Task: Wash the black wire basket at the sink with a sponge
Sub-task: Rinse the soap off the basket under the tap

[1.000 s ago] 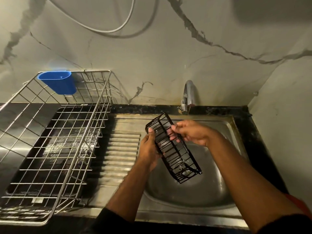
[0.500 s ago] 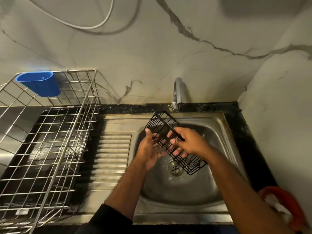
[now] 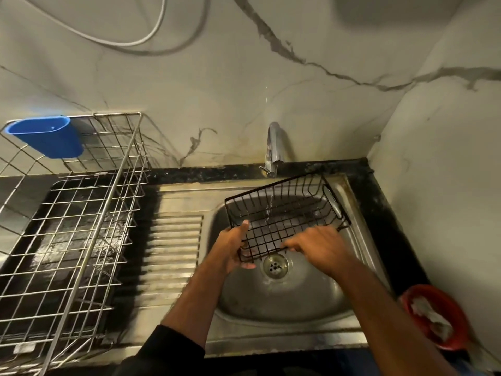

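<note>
The black wire basket hangs over the steel sink bowl, its open side facing up toward me. A thin stream of water falls from the chrome tap into it. My left hand grips the basket's near left corner, thumb over the rim. My right hand holds the near rim on the right side. No sponge is visible in either hand.
A large steel dish rack with a blue plastic cup hooked on it stands left of the ribbed drainboard. A red bowl with something white in it sits at the right on the black counter. The marble wall is close behind and to the right.
The basket has been turned from standing on edge to lying flatter with its open side up, and moved back under the running tap. Both hands shifted to its near rim.
</note>
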`<state>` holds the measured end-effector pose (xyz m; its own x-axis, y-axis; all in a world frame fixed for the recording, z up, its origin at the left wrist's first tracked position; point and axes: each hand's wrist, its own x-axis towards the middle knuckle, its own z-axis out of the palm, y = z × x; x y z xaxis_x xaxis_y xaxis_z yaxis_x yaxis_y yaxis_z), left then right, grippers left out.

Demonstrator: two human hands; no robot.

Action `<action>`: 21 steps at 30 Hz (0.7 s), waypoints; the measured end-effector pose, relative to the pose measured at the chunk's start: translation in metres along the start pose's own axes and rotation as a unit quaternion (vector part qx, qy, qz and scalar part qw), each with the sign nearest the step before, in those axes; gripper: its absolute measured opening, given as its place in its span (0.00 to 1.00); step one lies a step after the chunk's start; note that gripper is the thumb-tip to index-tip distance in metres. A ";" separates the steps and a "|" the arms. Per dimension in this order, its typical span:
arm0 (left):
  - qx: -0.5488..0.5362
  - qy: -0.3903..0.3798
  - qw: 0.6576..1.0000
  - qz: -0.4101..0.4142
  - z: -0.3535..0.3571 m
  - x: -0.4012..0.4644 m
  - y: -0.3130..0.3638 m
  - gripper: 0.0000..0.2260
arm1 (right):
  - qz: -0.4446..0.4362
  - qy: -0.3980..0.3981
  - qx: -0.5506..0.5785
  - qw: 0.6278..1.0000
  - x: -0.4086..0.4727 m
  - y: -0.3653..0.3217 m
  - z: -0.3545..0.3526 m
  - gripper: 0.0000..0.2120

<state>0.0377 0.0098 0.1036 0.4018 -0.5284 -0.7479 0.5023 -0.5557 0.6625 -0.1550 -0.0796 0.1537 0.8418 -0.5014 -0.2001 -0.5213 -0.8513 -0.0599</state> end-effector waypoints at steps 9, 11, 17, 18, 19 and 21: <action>-0.037 0.117 0.987 0.108 -0.010 0.013 -0.025 0.25 | 0.060 -0.045 0.217 0.973 0.014 0.005 0.004 0.17; -0.035 0.126 0.983 0.127 -0.017 0.008 -0.024 0.26 | 0.065 0.001 0.234 0.970 0.027 0.004 0.001 0.17; -0.041 0.160 0.978 0.123 -0.047 0.068 -0.074 0.45 | 0.172 0.128 0.471 0.856 0.081 0.001 -0.009 0.11; -0.040 0.158 0.979 0.122 -0.048 0.059 -0.068 0.43 | 0.192 0.140 0.542 0.806 0.089 -0.002 -0.011 0.11; -0.043 0.155 0.979 0.122 -0.051 0.052 -0.063 0.40 | 0.211 0.144 0.609 0.751 0.096 -0.004 -0.014 0.13; -0.060 0.158 0.977 0.129 -0.052 0.034 -0.052 0.35 | 0.226 0.135 0.718 0.644 0.109 -0.005 -0.022 0.15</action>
<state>0.0644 0.0544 0.0417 0.7333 -0.4063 -0.5451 0.4324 -0.3401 0.8351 -0.0571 -0.1336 0.1538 0.4510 -0.8213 -0.3495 -0.1505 0.3161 -0.9367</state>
